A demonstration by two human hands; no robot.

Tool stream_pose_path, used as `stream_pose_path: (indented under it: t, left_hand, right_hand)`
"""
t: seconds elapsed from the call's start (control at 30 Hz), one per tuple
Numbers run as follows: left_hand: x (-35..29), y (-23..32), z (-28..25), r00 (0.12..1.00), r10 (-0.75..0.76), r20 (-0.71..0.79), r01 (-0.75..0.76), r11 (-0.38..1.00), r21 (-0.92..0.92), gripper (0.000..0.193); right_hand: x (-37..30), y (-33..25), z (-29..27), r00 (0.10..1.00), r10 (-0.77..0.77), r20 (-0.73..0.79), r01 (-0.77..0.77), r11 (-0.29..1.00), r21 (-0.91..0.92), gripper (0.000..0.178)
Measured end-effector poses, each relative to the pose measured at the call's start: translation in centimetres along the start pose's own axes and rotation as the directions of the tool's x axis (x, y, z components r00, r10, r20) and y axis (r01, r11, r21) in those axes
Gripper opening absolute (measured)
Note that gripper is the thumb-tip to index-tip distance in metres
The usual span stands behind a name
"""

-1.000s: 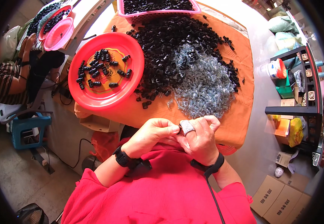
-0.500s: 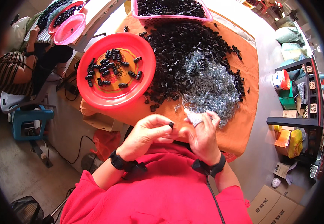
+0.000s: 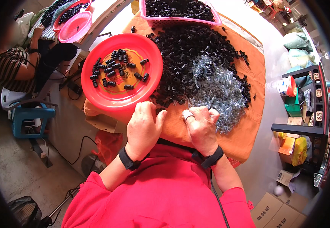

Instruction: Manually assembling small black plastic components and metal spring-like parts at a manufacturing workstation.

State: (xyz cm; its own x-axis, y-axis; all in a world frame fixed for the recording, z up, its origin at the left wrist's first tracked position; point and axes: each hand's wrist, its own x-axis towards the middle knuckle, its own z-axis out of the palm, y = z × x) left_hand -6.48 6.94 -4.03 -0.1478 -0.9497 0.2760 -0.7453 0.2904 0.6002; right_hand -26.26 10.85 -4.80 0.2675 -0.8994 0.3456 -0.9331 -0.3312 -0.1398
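My left hand (image 3: 145, 127) reaches to the near rim of the red round tray (image 3: 96, 100), its back turned up and the thumb spread away from the bent fingers. A few loose black plastic fittings lie right beside its thumb; the fingertips are partly hidden. On the tray's patterned middle rest several short black fittings (image 3: 128, 87). My right hand (image 3: 201, 127) is closed at the near left edge of a heap of small clear or silvery springs (image 3: 225, 91). One of its fingers has a pale wrap, and what it holds is hidden.
A big heap of black fittings (image 3: 195, 41) spreads over the orange cloth (image 3: 244, 133). Behind it stands a pink basket (image 3: 180, 19) full of black pieces. At the left, another person (image 3: 16, 64) sits by a pink basin (image 3: 75, 28). A dark shelf (image 3: 298, 129) stands to the right.
My left hand has moved up to the tray's rim, and the small black piece pinched in it before no longer shows. My right hand has curled its fingers in beside the springs.
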Motion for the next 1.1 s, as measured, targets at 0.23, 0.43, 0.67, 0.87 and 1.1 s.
stream_pose_path:
  t: [0.23,0.43,0.67,0.87,1.1]
  left_hand:
    - [-0.6,-0.1,1.1,0.992,-0.049,0.119,0.038,0.995,0.090,0.027]
    - [-0.5,0.4,1.4,0.994,0.012,0.112,-0.018,0.999,0.049,0.022]
    - [-0.7,0.2,1.3,0.990,0.049,0.136,-0.046,0.999,-0.023,0.021]
    - [-0.7,0.4,2.5,0.974,0.142,0.177,-0.107,0.976,-0.192,0.020]
    - [0.1,0.8,1.1,0.648,-0.026,0.761,0.705,0.400,-0.586,0.016]
  right_hand:
    - [-0.7,1.5,-0.3,0.974,0.165,-0.152,-0.159,0.986,0.053,0.024]
    - [-0.1,-0.1,-0.3,0.997,-0.025,-0.072,0.034,0.992,0.125,0.027]
    - [0.4,0.3,0.1,0.998,-0.032,-0.059,0.039,0.994,0.106,0.024]
    - [0.1,1.2,-1.2,0.965,0.183,-0.190,-0.144,0.968,0.205,0.024]
    - [-1.1,-0.4,-1.8,0.898,0.438,-0.045,-0.312,0.703,0.639,0.019]
